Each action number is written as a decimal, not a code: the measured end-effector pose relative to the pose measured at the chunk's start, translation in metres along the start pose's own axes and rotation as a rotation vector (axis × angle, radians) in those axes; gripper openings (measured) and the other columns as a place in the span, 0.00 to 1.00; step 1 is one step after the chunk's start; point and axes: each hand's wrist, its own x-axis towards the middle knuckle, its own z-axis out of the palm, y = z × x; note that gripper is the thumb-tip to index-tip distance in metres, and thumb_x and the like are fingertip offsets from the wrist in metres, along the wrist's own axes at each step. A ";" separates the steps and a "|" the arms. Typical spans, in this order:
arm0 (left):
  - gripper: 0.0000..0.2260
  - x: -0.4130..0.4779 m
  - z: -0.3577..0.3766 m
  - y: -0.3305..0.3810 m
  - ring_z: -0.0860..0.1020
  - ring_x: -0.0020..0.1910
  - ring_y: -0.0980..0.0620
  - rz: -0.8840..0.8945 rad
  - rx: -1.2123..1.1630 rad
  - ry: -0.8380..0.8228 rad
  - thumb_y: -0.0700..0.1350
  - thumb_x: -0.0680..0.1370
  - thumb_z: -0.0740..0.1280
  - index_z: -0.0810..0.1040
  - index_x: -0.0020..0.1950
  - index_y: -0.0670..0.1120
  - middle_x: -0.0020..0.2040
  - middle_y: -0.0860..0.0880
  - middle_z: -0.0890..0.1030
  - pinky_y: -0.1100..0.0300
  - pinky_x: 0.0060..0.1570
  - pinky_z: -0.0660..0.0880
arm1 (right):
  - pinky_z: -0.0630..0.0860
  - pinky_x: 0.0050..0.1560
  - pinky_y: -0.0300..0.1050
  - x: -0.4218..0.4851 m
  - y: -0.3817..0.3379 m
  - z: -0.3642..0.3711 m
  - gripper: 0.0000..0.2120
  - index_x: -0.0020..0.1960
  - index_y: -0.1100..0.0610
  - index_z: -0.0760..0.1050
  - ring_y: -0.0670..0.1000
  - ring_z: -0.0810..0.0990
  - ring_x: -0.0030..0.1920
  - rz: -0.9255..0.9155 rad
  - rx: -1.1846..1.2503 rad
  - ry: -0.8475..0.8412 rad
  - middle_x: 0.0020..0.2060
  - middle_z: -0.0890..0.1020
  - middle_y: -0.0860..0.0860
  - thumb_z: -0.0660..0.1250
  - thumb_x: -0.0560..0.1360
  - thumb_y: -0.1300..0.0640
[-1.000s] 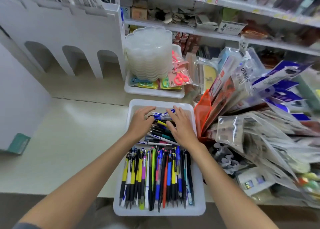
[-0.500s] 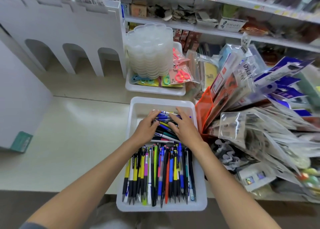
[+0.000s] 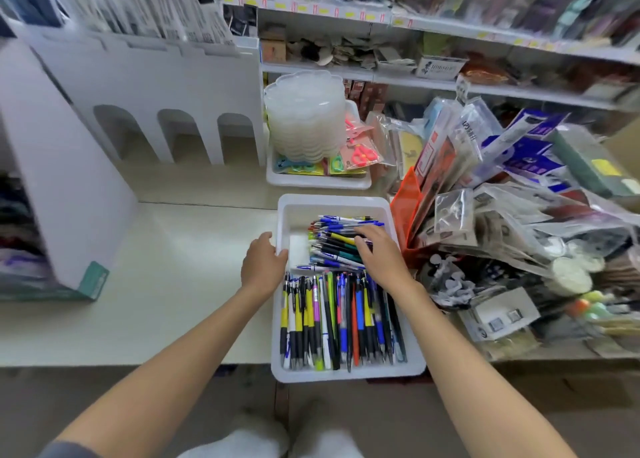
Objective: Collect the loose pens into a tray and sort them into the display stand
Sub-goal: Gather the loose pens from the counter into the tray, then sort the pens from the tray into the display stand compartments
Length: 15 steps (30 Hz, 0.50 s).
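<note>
A: Your fingers: the left hand [image 3: 265, 265] curls them over the left rim of the white tray [image 3: 346, 374], gripping it. The right hand [image 3: 382, 255] lays them loose and flat, holding nothing.
B: And the pens?
A: In that tray, at the counter [image 3: 173, 284] edge. The lined-up pens [image 3: 341, 319] are nearest you, and the crosswise pens [image 3: 334, 241] are farther, under your right hand. Beyond them is the arched display stand [image 3: 173, 87].

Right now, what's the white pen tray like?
The white tray is shallow, plastic-looking, rectangular with rounded corners. It sits on the pale counter, near end overhanging. Its near half holds lengthwise pens, its far half a crosswise pile. The left hand grips its left rim; the right hand rests on the pile.
</note>
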 end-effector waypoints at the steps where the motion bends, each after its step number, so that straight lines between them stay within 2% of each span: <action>1: 0.17 0.000 -0.002 -0.001 0.77 0.51 0.45 0.018 -0.026 -0.020 0.43 0.81 0.65 0.73 0.69 0.42 0.59 0.41 0.79 0.56 0.48 0.71 | 0.61 0.65 0.36 -0.003 -0.006 0.002 0.16 0.69 0.58 0.73 0.51 0.70 0.69 0.008 0.000 0.004 0.67 0.75 0.52 0.59 0.83 0.56; 2: 0.13 0.000 -0.004 -0.003 0.77 0.48 0.45 0.046 -0.030 -0.026 0.42 0.81 0.64 0.76 0.65 0.42 0.54 0.42 0.80 0.57 0.45 0.70 | 0.61 0.64 0.36 -0.005 -0.011 0.005 0.16 0.69 0.57 0.73 0.50 0.71 0.68 0.016 0.001 0.003 0.67 0.75 0.52 0.59 0.83 0.57; 4: 0.11 0.002 -0.008 -0.008 0.77 0.47 0.43 0.079 -0.023 -0.027 0.42 0.81 0.64 0.79 0.61 0.41 0.49 0.42 0.80 0.56 0.42 0.69 | 0.62 0.64 0.36 -0.010 -0.021 0.010 0.16 0.69 0.57 0.73 0.50 0.71 0.68 0.029 0.003 0.005 0.67 0.75 0.51 0.59 0.82 0.57; 8: 0.10 0.012 -0.032 -0.019 0.75 0.42 0.45 0.100 -0.026 -0.011 0.41 0.81 0.64 0.80 0.60 0.39 0.49 0.41 0.81 0.57 0.39 0.69 | 0.67 0.64 0.42 -0.017 -0.042 0.021 0.14 0.65 0.59 0.77 0.52 0.74 0.64 -0.005 0.005 0.059 0.61 0.79 0.53 0.62 0.81 0.58; 10: 0.09 0.021 -0.049 -0.027 0.74 0.42 0.46 0.083 -0.050 0.008 0.40 0.81 0.64 0.80 0.58 0.40 0.47 0.42 0.80 0.57 0.41 0.68 | 0.66 0.65 0.47 -0.025 -0.048 0.031 0.12 0.62 0.57 0.80 0.54 0.75 0.63 -0.026 -0.045 0.099 0.60 0.80 0.53 0.65 0.80 0.57; 12: 0.06 0.031 -0.064 -0.037 0.74 0.46 0.46 0.039 -0.117 0.005 0.41 0.82 0.64 0.79 0.55 0.44 0.47 0.45 0.77 0.56 0.45 0.68 | 0.62 0.68 0.50 -0.033 -0.050 0.041 0.12 0.61 0.53 0.81 0.55 0.72 0.66 -0.007 -0.132 0.160 0.63 0.78 0.53 0.66 0.79 0.55; 13: 0.07 0.033 -0.070 -0.041 0.74 0.50 0.46 0.007 -0.165 -0.005 0.42 0.82 0.65 0.78 0.58 0.46 0.50 0.45 0.77 0.55 0.49 0.69 | 0.60 0.70 0.51 -0.038 -0.049 0.044 0.12 0.62 0.51 0.80 0.55 0.69 0.68 0.021 -0.147 0.176 0.65 0.75 0.53 0.66 0.79 0.54; 15: 0.21 0.023 -0.077 -0.046 0.75 0.58 0.47 -0.059 -0.264 -0.036 0.44 0.82 0.65 0.68 0.74 0.44 0.60 0.46 0.77 0.55 0.56 0.69 | 0.55 0.74 0.51 -0.046 -0.048 0.047 0.16 0.68 0.49 0.75 0.55 0.62 0.74 0.101 -0.090 0.153 0.72 0.68 0.54 0.63 0.81 0.54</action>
